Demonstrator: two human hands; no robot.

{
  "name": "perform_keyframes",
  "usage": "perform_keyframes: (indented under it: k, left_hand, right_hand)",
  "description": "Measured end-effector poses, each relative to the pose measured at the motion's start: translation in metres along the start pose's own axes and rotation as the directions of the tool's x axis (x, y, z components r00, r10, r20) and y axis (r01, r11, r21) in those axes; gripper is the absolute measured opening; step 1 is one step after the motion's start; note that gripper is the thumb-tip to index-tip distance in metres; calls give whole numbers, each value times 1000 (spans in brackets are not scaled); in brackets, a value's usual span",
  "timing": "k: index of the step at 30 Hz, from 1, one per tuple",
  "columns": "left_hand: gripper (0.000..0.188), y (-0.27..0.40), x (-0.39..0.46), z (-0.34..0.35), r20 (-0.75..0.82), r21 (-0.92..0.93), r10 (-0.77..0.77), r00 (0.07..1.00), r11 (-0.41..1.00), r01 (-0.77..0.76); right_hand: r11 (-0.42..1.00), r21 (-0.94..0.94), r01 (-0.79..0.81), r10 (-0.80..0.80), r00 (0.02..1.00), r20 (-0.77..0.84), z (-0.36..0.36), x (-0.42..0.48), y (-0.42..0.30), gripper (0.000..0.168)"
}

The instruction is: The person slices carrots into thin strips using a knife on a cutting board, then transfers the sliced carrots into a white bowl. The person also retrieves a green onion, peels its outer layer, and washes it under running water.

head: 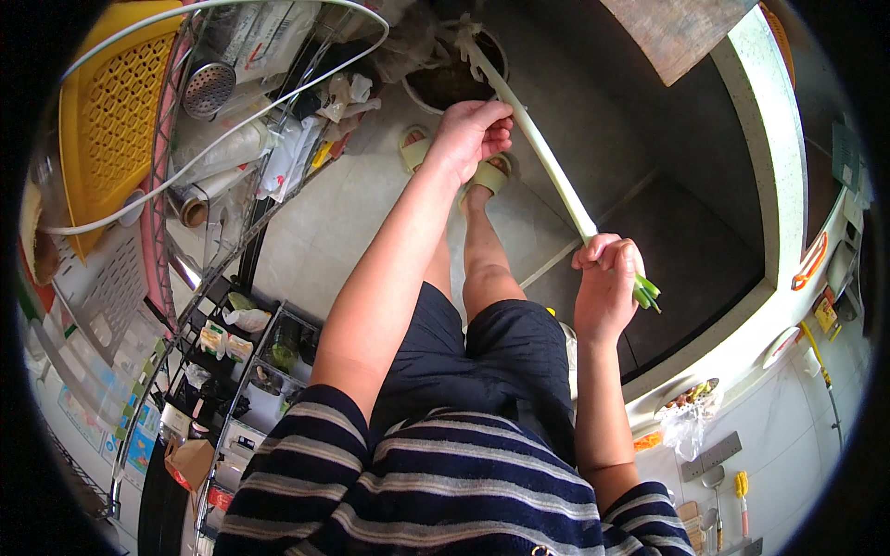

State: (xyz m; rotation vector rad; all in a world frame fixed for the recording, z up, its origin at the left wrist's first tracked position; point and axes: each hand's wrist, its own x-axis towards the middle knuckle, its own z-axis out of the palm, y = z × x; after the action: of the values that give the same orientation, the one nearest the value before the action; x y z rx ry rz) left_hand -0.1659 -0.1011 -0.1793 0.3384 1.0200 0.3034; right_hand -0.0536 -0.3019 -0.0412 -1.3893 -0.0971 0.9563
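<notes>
A long green onion stalk [546, 156] with a white shaft slants across the upper middle of the head view. My right hand [610, 281] is closed around its cut green end, which pokes out beside the fingers. My left hand [478, 135] is at the shaft nearer the root, thumb and fingertips against its side; whether they pinch a loose layer cannot be made out. Loose, ragged outer layers hang at the root end, over a round bin [445, 82] with dark contents on the floor.
A wire shelf rack [243, 240] with bags, rolls and a yellow plastic basket [115, 125] stands left. A white cable [278, 104] loops before it. A pale counter edge [772, 174] curves along the right, with a wooden board [678, 31] jutting out above.
</notes>
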Motion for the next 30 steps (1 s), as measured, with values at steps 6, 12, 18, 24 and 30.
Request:
perform_keyframes:
  k: [6, 12, 18, 24, 30]
  left_hand:
    - [12, -1, 6, 0, 42, -80, -4, 999, 997, 7]
    - [12, 3, 11, 2, 62, -19, 2, 998, 1000, -1]
    - [13, -1, 14, 9, -86, 116, 22, 996, 993, -12]
    - [14, -21, 23, -4, -80, 151, 25, 997, 988, -12]
    - [15, -27, 30, -17, -55, 92, 34, 998, 995, -29]
  right_hand:
    - [999, -7, -33, 33, 999, -13, -5, 0, 3, 38]
    - [999, -33, -42, 41, 999, -14, -10, 2, 6, 38]
    - [1000, -19, 16, -16, 1000, -1, -2, 3, 5, 36]
    - [977, 211, -1, 22, 995, -96, 7, 23, -8, 34]
    - [811, 579, -84, 286, 920, -267, -3, 37, -2, 39]
